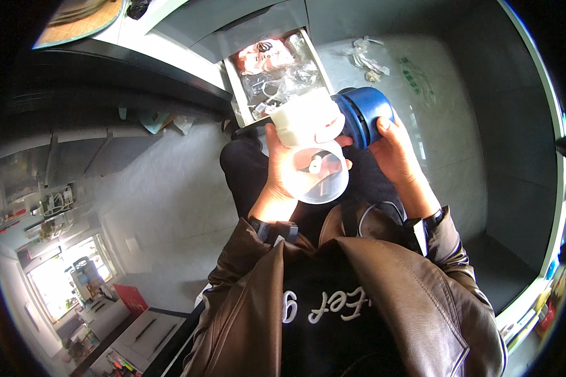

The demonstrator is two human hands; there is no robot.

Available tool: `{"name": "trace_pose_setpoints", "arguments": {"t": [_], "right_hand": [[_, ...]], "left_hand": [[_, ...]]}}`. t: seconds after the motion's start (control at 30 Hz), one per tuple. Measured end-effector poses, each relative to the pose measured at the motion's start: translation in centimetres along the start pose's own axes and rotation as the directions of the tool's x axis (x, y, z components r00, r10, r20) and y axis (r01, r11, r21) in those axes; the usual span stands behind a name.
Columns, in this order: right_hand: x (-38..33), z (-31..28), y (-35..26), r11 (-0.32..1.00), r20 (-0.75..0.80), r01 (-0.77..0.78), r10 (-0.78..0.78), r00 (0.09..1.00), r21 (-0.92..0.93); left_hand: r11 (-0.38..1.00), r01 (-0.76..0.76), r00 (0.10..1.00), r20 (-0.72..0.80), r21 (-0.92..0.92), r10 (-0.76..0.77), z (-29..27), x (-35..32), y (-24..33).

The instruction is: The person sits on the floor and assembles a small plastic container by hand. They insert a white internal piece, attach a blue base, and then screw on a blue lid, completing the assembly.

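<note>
Above my lap, my left hand (279, 168) is wrapped round a clear plastic cup (324, 188). A small white post and a dark blade-like strip show inside the cup. Against it, on the far side, the same hand keeps a white rounded plastic piece (302, 118), washed out by bright light. My right hand (395, 151) grips a blue cylinder (370, 108) with a dark groove round it, perhaps the motor head of a small chopper. The blue cylinder lies tilted beside the white piece; whether they touch I cannot tell.
Just beyond my hands an open drawer (326, 68) holds a pinkish printed bag (264, 56), clear plastic bags and small white parts. Crumpled plastic (366, 60) lies on the grey surface to its right. Dark cabinet fronts (138, 81) run along the left.
</note>
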State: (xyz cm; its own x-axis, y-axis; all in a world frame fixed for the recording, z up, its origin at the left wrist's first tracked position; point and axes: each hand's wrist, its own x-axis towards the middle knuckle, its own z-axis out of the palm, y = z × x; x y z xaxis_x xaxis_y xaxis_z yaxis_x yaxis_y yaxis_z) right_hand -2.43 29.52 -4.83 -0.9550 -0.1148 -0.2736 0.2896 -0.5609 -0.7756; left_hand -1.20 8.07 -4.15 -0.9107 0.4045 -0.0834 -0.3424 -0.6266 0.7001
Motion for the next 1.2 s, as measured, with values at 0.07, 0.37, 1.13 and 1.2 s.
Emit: {"name": "trace_pose_setpoints", "arguments": {"t": [0.07, 0.37, 1.13, 1.2], "right_hand": [[-0.1, 0.4, -0.4, 0.999, -0.006, 0.017, -0.018, 1.0, -0.047], [-0.2, 0.4, -1.6, 0.952, 0.035, 0.047, -0.038, 0.999, -0.301], [-0.6, 0.7, -2.9, 0.825, 0.209, 0.181, -0.078, 0.975, -0.536], [-0.3, 0.8, -2.6, 0.798, 0.209, 0.211, -0.109, 0.972, -0.564]], "left_hand": [[0.992, 0.043, 0.999, -0.005, -0.114, -0.044, -0.4, 0.3, -0.1], [0.891, 0.166, 0.984, 0.011, -0.422, -0.177, -2.0, 0.6, -0.1], [0.983, 0.146, 0.98, -0.121, -0.107, -0.159, -1.3, 0.5, 0.7], [0.988, 0.122, 0.983, -0.123, -0.098, -0.134, -1.0, 0.6, 0.4]]}}
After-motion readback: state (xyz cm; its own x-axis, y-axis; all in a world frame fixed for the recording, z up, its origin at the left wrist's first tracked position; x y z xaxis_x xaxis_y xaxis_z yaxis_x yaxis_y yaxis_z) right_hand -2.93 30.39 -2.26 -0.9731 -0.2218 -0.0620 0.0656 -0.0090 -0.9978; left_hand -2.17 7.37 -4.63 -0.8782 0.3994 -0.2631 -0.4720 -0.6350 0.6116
